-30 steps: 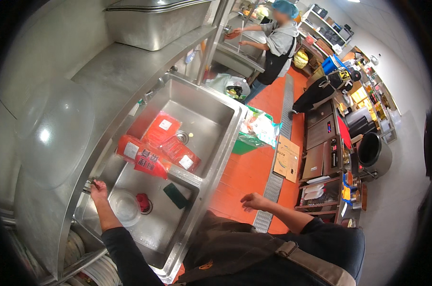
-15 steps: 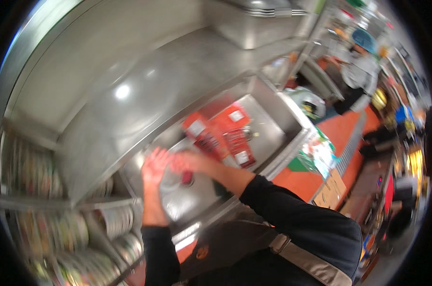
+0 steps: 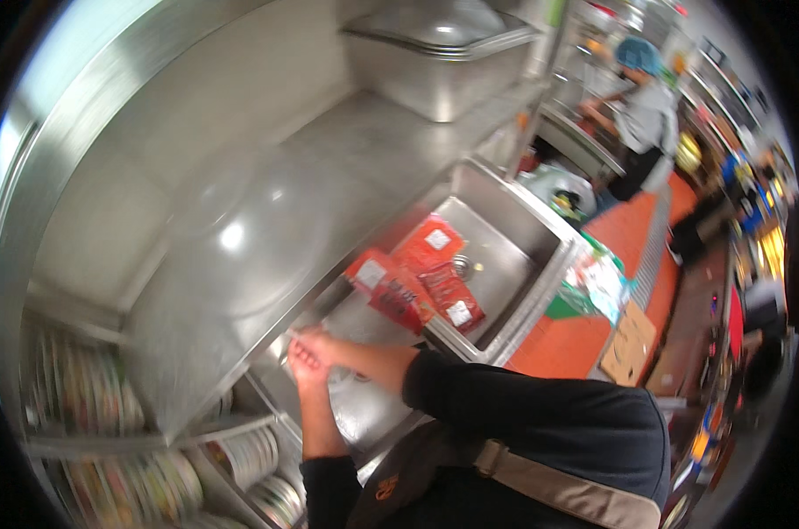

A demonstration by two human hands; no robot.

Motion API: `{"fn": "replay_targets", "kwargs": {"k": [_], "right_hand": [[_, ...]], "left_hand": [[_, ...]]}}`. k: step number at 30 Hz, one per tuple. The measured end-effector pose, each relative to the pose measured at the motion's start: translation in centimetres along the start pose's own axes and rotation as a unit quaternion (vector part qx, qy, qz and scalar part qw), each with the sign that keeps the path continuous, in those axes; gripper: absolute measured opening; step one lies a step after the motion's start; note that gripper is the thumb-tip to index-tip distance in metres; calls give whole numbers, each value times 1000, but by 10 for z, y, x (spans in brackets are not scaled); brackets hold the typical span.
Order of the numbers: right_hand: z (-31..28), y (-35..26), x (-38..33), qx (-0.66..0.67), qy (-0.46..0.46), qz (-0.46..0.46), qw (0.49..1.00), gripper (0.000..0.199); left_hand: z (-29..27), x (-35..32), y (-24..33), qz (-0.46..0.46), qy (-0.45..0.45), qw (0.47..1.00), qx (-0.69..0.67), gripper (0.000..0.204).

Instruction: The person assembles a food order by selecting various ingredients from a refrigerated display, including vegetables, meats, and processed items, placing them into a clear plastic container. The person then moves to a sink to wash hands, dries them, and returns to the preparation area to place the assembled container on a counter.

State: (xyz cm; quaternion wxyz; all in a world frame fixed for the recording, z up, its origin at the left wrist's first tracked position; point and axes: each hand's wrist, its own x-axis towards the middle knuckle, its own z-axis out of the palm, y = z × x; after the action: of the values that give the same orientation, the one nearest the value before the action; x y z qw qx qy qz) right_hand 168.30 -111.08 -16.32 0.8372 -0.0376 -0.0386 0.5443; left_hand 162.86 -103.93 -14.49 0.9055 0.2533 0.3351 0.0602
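Observation:
Over the left end of a steel sink (image 3: pixel 527 212), my two hands are pressed together near the back rim. My left hand (image 3: pixel 306 367) has its fingers curled in against the right one. My right hand (image 3: pixel 322 346) lies across it with fingers bent, its forearm coming in from the right. Whether anything is between them is hidden. Red packets (image 3: pixel 395 295) with white labels lie in the sink to the right of my hands, touching neither. Beside them shows the round drain (image 3: pixel 461 265).
Clear plastic sheeting (image 3: pixel 241 256) rises behind the sink. Steel pans (image 3: pixel 443 75) are stacked at the back. Plates (image 3: pixel 135 489) fill shelves at lower left. On the red floor stand a bag (image 3: pixel 593 282) and cardboard (image 3: pixel 628 344). A person (image 3: pixel 646 119) works at back right.
My hands have gone from spread fingers to curled fingers pressed together. The view has shifted, and my right forearm now crosses lower over the sink. The red packets stay in the sink.

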Motion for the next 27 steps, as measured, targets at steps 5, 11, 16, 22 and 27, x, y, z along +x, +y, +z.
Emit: {"fn": "replay_targets", "kwargs": {"k": [5,11,16,22,27], "right_hand": [[10,63,33,33,17,-405,913,30],[-27,-3,36,-681,201,-308,634,27],[-20,32,26,-407,194,-326,831,31],[-16,16,27,-447,205,-319,810,37],[-12,13,29,-490,211,-288,795,43]], "left_hand": [[17,-6,-7,-3,-235,968,-88,45],[62,-39,-27,138,10,990,10,51],[70,-48,-12,107,44,986,118,55],[70,-41,-7,116,21,988,101,59],[77,-35,-3,86,-1,995,53,55]]}}
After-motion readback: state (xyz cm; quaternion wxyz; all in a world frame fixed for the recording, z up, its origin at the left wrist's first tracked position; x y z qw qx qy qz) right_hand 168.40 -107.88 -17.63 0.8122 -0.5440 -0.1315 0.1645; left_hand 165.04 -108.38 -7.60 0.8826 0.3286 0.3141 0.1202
